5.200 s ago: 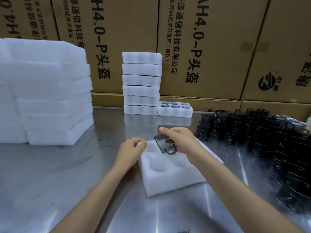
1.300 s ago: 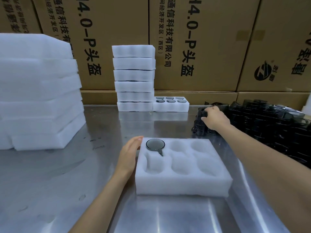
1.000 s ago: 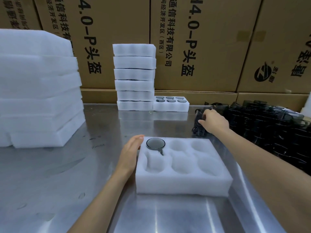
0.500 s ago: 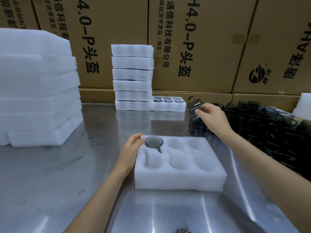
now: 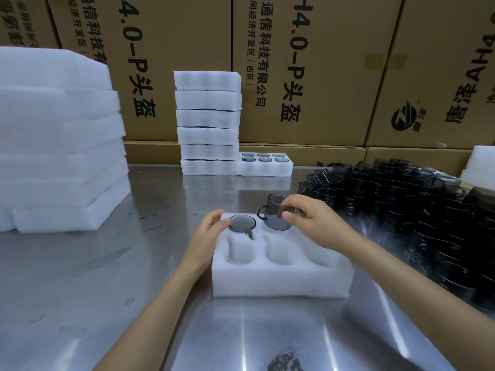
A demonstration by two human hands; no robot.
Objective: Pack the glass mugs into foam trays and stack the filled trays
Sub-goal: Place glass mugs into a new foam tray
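A white six-pocket foam tray (image 5: 281,279) lies on the steel tabletop (image 5: 80,290). The right hand (image 5: 308,220) pinches a smoky grey glass mug (image 5: 276,214) by its rim, upright over the back middle pocket, handle pointing left. The left hand (image 5: 211,231), fingers relaxed, rests against the tray's left edge beside a seated grey mug (image 5: 242,223), whose handle points toward the viewer.
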